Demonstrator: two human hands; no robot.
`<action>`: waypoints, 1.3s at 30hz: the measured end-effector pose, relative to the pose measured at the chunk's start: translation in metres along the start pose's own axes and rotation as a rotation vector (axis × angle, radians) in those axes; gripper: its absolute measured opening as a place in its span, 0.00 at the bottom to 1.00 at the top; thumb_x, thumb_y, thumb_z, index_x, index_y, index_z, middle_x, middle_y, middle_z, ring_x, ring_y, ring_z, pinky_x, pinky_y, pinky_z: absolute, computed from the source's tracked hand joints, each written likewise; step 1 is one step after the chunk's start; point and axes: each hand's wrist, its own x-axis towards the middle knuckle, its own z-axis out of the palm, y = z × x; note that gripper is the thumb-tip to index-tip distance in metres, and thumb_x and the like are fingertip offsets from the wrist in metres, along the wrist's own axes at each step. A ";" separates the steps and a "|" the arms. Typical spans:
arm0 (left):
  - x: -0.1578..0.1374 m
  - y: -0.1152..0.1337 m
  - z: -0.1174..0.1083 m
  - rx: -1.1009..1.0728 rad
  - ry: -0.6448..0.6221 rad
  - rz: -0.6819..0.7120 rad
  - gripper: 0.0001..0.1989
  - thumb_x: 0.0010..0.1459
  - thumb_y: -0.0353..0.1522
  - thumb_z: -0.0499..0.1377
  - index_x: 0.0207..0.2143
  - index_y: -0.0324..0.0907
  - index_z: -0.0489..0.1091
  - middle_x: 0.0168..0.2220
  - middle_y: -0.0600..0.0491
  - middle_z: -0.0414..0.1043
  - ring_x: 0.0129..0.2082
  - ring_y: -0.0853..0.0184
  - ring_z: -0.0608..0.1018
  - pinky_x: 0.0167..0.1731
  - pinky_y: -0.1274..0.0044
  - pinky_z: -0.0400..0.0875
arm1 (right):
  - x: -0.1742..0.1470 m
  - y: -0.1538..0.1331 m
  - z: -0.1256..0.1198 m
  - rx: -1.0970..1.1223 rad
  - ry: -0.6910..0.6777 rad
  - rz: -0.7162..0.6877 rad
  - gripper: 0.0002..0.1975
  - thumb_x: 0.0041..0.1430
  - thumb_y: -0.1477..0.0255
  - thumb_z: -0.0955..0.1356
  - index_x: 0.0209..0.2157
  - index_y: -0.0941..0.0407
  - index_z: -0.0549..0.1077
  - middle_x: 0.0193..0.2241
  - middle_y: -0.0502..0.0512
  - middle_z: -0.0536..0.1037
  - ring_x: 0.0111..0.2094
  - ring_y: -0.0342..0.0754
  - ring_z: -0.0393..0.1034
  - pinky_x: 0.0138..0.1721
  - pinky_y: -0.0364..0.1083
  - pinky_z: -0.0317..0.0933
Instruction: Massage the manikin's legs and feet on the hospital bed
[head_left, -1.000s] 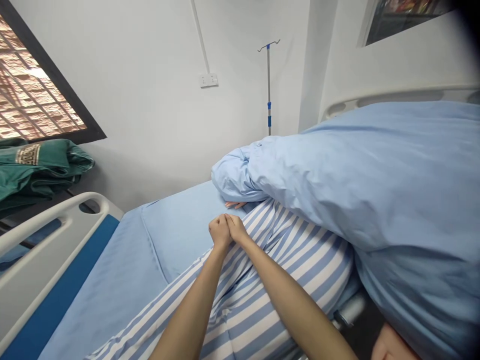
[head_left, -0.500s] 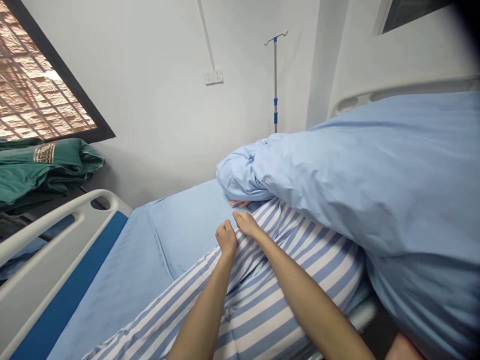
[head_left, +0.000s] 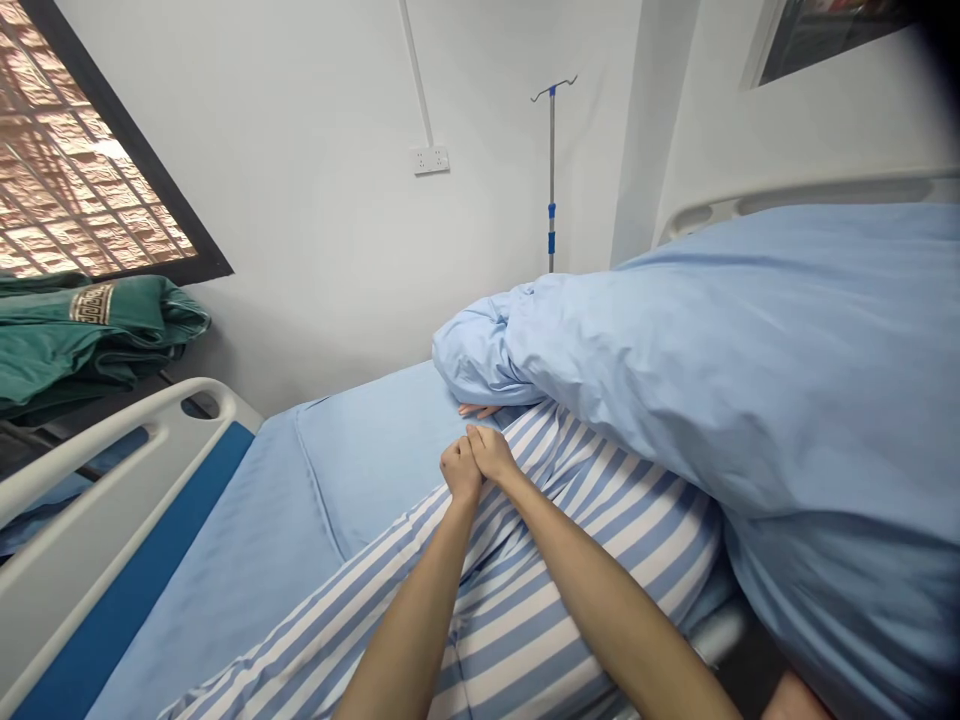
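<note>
My left hand (head_left: 461,467) is closed in a fist over the blue-and-white striped trousers (head_left: 540,590) of a person lying on the bed. Right beside it, my right hand (head_left: 491,453) is also closed, and the two fists touch. No object shows in either hand; the undersides of the fingers are hidden. Just beyond the fists, the fingers of the lying person's hand (head_left: 478,409) stick out from under a bunched light blue quilt (head_left: 675,360). That quilt covers the person's upper part on the right.
A light blue sheet (head_left: 375,430) covers the bed, with a white-and-blue end board (head_left: 135,560) at left. Green folded cloth (head_left: 127,330) lies beyond that board. By the wall stands a drip pole (head_left: 552,170). A skin-toned shape (head_left: 795,697) shows at the bottom right edge.
My left fist has moved slightly right and up, closing the small gap to my right fist. The right hand has shifted only a little. The view has tilted slightly.
</note>
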 end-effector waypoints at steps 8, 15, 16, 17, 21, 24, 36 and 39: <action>-0.005 0.001 -0.002 0.054 0.015 0.041 0.18 0.50 0.37 0.42 0.12 0.40 0.54 0.12 0.58 0.53 0.17 0.75 0.56 0.19 0.81 0.49 | 0.001 0.005 -0.009 -0.180 0.034 -0.002 0.22 0.60 0.65 0.48 0.29 0.58 0.67 0.25 0.54 0.72 0.27 0.42 0.64 0.27 0.40 0.45; 0.008 0.014 0.008 0.064 -0.015 -0.013 0.18 0.49 0.38 0.43 0.13 0.40 0.59 0.14 0.56 0.61 0.18 0.74 0.60 0.19 0.81 0.50 | 0.010 0.017 -0.005 -0.129 -0.005 0.051 0.23 0.60 0.65 0.48 0.30 0.57 0.68 0.28 0.55 0.73 0.29 0.43 0.65 0.27 0.40 0.46; 0.009 0.015 0.011 0.060 -0.007 -0.014 0.18 0.49 0.39 0.43 0.13 0.40 0.60 0.15 0.55 0.62 0.18 0.73 0.61 0.20 0.80 0.51 | 0.011 0.018 -0.004 -0.107 0.004 0.053 0.23 0.60 0.65 0.48 0.30 0.57 0.68 0.28 0.54 0.73 0.29 0.43 0.65 0.27 0.40 0.47; 0.010 0.014 0.013 0.061 -0.003 -0.015 0.18 0.49 0.39 0.43 0.14 0.40 0.61 0.17 0.54 0.64 0.19 0.73 0.62 0.20 0.80 0.51 | 0.012 0.019 -0.003 -0.086 0.014 0.060 0.23 0.60 0.65 0.48 0.29 0.57 0.68 0.28 0.54 0.73 0.29 0.43 0.65 0.27 0.40 0.47; 0.006 0.010 0.018 0.070 -0.009 -0.071 0.21 0.52 0.40 0.40 0.16 0.42 0.64 0.19 0.51 0.67 0.21 0.70 0.64 0.22 0.79 0.53 | 0.010 0.015 -0.007 -0.065 0.077 0.092 0.23 0.60 0.66 0.47 0.29 0.57 0.67 0.26 0.54 0.72 0.28 0.43 0.64 0.27 0.40 0.48; 0.001 0.011 0.014 0.009 -0.079 -0.084 0.22 0.52 0.42 0.40 0.18 0.41 0.65 0.20 0.50 0.67 0.21 0.70 0.66 0.22 0.79 0.54 | 0.004 0.004 -0.016 -0.130 0.168 -0.029 0.21 0.59 0.65 0.48 0.30 0.58 0.67 0.26 0.55 0.72 0.28 0.44 0.63 0.29 0.40 0.48; -0.003 0.012 0.005 -0.144 -0.174 -0.106 0.21 0.52 0.40 0.39 0.11 0.42 0.54 0.09 0.57 0.56 0.13 0.74 0.60 0.19 0.80 0.55 | 0.010 0.020 -0.010 -0.238 0.017 -0.001 0.20 0.59 0.67 0.49 0.30 0.57 0.67 0.26 0.54 0.73 0.27 0.44 0.65 0.27 0.41 0.46; -0.010 0.006 -0.027 -0.178 -0.280 -0.158 0.21 0.51 0.41 0.41 0.10 0.42 0.52 0.07 0.60 0.49 0.10 0.75 0.56 0.16 0.80 0.52 | 0.010 0.021 -0.006 -0.249 0.014 0.007 0.20 0.60 0.67 0.49 0.30 0.57 0.67 0.26 0.54 0.73 0.28 0.43 0.65 0.27 0.41 0.45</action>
